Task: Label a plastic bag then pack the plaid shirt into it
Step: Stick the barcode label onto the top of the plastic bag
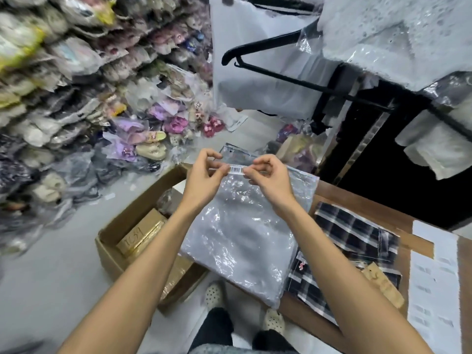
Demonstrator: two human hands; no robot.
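Left hand (204, 172) & right hand (268, 175) each pinch an end of the barcode sticker (237, 169) over the plastic bag (242, 233)'s top edge, not stuck yet; plaid shirt (352, 241) waits right beside the bag, unpacked.

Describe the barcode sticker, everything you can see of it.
The barcode sticker is a small white strip, apparently paper, printed with black bars; the print is too small to read. It is held level and stretched between the fingertips of the left hand and the right hand, just above the top edge of the clear plastic bag. Whether it already touches the bag cannot be told.
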